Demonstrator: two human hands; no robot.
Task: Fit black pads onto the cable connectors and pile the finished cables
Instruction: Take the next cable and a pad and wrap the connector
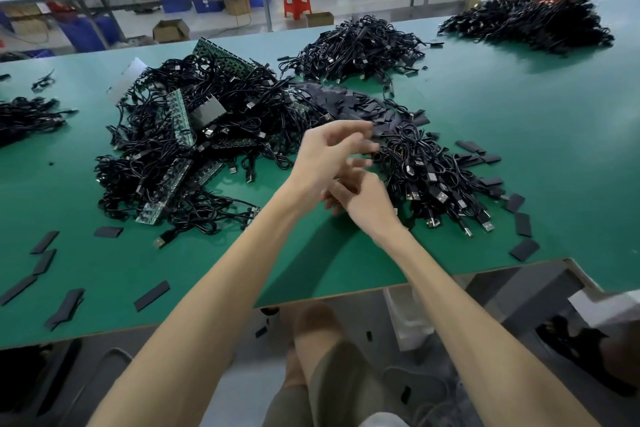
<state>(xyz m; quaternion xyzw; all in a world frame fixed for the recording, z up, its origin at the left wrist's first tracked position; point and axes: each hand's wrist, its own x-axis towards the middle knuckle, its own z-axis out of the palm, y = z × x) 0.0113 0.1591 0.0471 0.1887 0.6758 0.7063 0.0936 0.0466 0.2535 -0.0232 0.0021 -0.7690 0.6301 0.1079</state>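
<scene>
Black pads (349,101) lie heaped on the green table (519,135) just beyond the fingertips of the left hand (327,152), which is nearer to them than the right hand (363,199) tucked below it. Both hands show curled fingers, blurred and partly overlapping, so I cannot tell whether either pinches a pad or a cable. Cables (436,180) lie just right of the right hand, their connectors (441,197) pointing lengthwise toward the table's near right edge.
</scene>
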